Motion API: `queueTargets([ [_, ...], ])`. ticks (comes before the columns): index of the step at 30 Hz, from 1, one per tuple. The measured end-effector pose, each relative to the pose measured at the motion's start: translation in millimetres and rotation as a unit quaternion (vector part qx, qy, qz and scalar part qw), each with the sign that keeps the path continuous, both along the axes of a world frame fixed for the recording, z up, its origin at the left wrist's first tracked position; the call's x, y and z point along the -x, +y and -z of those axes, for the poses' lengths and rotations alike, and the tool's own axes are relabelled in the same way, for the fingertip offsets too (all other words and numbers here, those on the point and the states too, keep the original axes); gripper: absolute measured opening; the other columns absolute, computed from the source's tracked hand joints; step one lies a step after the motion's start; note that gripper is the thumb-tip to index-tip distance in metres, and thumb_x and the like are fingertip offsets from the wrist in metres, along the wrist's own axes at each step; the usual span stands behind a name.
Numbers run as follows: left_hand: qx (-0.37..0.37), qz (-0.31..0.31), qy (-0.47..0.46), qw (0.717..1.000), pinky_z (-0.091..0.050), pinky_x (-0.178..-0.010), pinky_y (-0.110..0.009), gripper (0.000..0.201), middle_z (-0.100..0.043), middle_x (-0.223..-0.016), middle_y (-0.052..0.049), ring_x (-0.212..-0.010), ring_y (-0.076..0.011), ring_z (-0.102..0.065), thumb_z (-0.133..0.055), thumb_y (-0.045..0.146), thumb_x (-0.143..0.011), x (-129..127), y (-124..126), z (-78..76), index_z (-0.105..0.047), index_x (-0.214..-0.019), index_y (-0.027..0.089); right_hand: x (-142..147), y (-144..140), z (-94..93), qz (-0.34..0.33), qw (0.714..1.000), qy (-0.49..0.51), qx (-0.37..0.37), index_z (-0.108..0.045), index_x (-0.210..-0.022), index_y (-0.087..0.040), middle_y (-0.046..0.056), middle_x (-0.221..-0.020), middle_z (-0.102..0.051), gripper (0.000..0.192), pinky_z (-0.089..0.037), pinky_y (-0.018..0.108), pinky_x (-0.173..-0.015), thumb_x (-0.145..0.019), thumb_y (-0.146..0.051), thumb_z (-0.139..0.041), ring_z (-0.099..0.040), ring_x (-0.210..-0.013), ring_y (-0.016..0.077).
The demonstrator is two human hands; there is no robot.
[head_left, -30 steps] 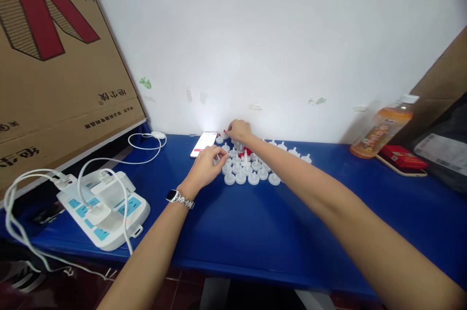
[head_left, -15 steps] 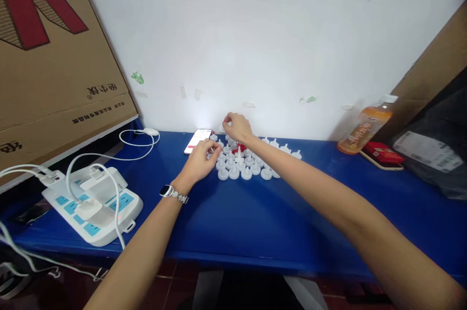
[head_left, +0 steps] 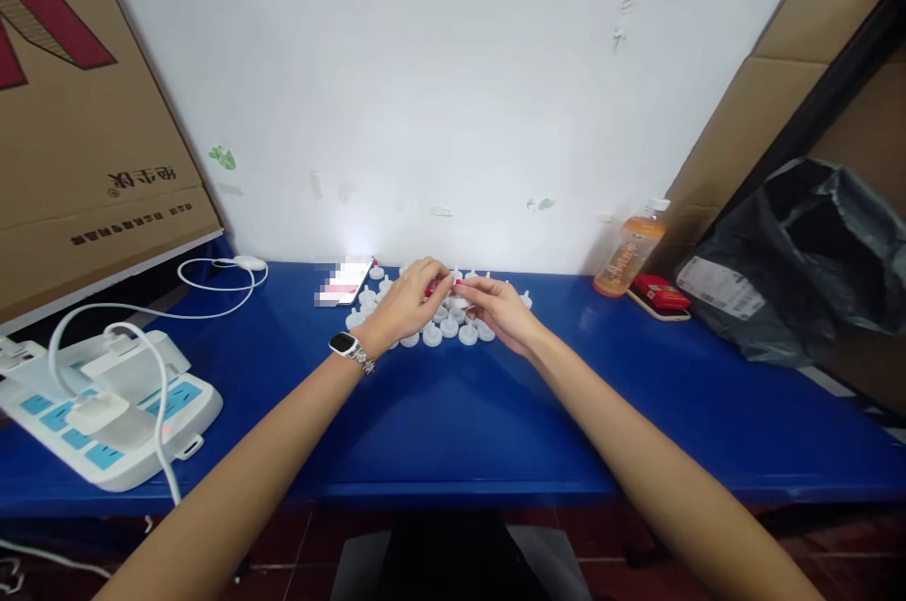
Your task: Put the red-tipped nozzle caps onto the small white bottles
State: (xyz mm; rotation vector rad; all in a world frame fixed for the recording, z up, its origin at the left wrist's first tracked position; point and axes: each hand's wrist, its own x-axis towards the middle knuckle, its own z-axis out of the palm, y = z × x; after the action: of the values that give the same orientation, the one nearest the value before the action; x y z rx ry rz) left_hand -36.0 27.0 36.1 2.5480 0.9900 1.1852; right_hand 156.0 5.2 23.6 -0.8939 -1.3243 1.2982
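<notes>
White nozzle caps (head_left: 432, 335), disc-shaped with thin upright spouts, stand in a cluster on the blue table near the wall. My right hand (head_left: 504, 310) pinches one white nozzle cap (head_left: 461, 301) above the others. A small red tip cap (head_left: 459, 282) shows at its spout. The bent fingers of my left hand (head_left: 411, 299) meet there and close at the red tip cap; their exact grip is partly hidden. More small red pieces (head_left: 429, 291) show between my hands, among the white caps.
A phone (head_left: 346, 282) lies left of the caps. Farther left are a power strip (head_left: 191, 408) with white cables and a large carton (head_left: 106, 139). On the right stand an orange drink bottle (head_left: 629, 254), a red box (head_left: 660, 292) and a dark plastic bag (head_left: 771, 299).
My right hand has come down and back from near the wall with a white nozzle cap and met my left hand over the cluster. The camera view has turned to the right.
</notes>
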Motion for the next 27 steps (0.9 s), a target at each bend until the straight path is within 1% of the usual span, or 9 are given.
queueTargets([
  [2,0.012,0.006,0.016,1.0,-0.043,-0.075,-0.034,0.026,-0.06,-0.091,-0.005,-0.083,-0.0198,-0.057,-0.037,0.038,-0.107,-6.5,-3.3,4.2,-0.053,-0.096,0.02,-4.2,-1.9,1.7,-0.018,1.0,-0.005,0.007,-0.075,-0.086,-0.017,0.003,-0.085,-0.072,0.035,-0.045,0.025,-0.062,-0.068,-0.045,-0.087,-0.06,-0.074,0.0124],
  [5,0.023,0.026,0.052,0.998,-0.042,-0.073,-0.033,0.026,-0.059,-0.091,-0.004,-0.079,-0.019,-0.055,-0.034,0.037,-0.108,-3.9,-12.1,11.3,-0.05,-0.096,0.021,-7.2,-4.4,3.1,-0.037,0.998,-0.045,0.015,-0.075,-0.086,-0.017,0.003,-0.083,-0.072,0.033,-0.047,0.026,-0.064,-0.067,-0.04,-0.088,-0.062,-0.074,0.0131],
  [9,0.023,0.039,0.09,0.995,-0.041,-0.073,-0.034,0.027,-0.058,-0.091,-0.004,-0.078,-0.0191,-0.053,-0.032,0.036,-0.108,6.9,-22.4,13.1,-0.047,-0.091,0.022,-3.4,-8.3,1.5,-0.035,0.996,-0.082,-0.026,-0.07,-0.09,-0.018,0.003,-0.085,-0.072,0.036,-0.052,0.029,-0.072,-0.065,-0.035,-0.09,-0.066,-0.077,0.0147],
  [12,0.035,0.033,0.071,0.996,-0.04,-0.072,-0.033,0.028,-0.056,-0.087,-0.003,-0.076,-0.0188,-0.052,-0.031,0.036,-0.108,8.2,-24.7,12.1,-0.044,-0.087,0.022,1.7,-12.8,0.1,-0.016,0.99,-0.115,-0.085,-0.067,-0.091,-0.018,0.002,-0.086,-0.07,0.034,-0.051,0.029,-0.07,-0.069,-0.036,-0.086,-0.062,-0.074,0.0132],
  [15,0.041,0.014,0.024,0.999,-0.038,-0.07,-0.032,0.028,-0.053,-0.082,-0.001,-0.073,-0.0176,-0.05,-0.03,0.035,-0.108,4.4,-24.3,12.5,-0.041,-0.085,0.022,4.5,-19.0,0.6,0.024,0.979,-0.136,-0.152,-0.067,-0.1,-0.02,0.004,-0.099,-0.069,0.037,-0.051,0.029,-0.071,-0.071,-0.035,-0.084,-0.06,-0.078,0.0135],
  [17,0.041,0.001,-0.005,0.999,-0.037,-0.069,-0.032,0.03,-0.051,-0.08,-0.001,-0.071,-0.0168,-0.049,-0.031,0.036,-0.108,2.4,-24.1,13.2,-0.039,-0.083,0.022,4.9,-22.9,1.5,0.037,0.975,-0.141,-0.168,-0.067,-0.104,-0.021,0.005,-0.104,-0.069,0.039,-0.05,0.03,-0.072,-0.072,-0.036,-0.083,-0.06,-0.079,0.0143],
  [20,0.047,0.003,-0.021,0.999,-0.037,-0.069,-0.032,0.032,-0.05,-0.081,-0.001,-0.073,-0.0164,-0.049,-0.031,0.038,-0.109,2.3,-25.5,13.8,-0.037,-0.082,0.022,4.6,-25.9,2.2,0.009,0.983,-0.122,-0.136,-0.068,-0.1,-0.02,0.003,-0.09,-0.069,0.035,-0.048,0.03,-0.068,-0.079,-0.046,-0.078,-0.059,-0.072,0.0146],
  [23,0.053,0.018,-0.008,0.998,-0.039,-0.07,-0.032,0.03,-0.051,-0.084,-0.002,-0.075,-0.0171,-0.051,-0.029,0.04,-0.109,3.5,-28.4,13.1,-0.041,-0.088,0.022,4.9,-26.4,1.9,-0.055,0.995,-0.058,-0.059,-0.067,-0.094,-0.019,0.002,-0.077,-0.067,0.039,-0.047,0.03,-0.066,-0.083,-0.057,-0.07,-0.057,-0.065,0.0144],
  [27,-0.019,0.041,0.056,0.997,-0.041,-0.075,-0.034,0.031,-0.054,-0.091,-0.006,-0.079,-0.0196,-0.052,-0.027,0.039,-0.109,3.8,-31.3,10.1,-0.043,-0.089,0.022,7.9,-28.1,0.8,-0.101,0.994,0.04,0.023,-0.061,-0.092,-0.02,0.0,-0.066,-0.063,0.036,-0.043,0.028,-0.059,-0.085,-0.056,-0.067,-0.055,-0.06,0.0147],
])
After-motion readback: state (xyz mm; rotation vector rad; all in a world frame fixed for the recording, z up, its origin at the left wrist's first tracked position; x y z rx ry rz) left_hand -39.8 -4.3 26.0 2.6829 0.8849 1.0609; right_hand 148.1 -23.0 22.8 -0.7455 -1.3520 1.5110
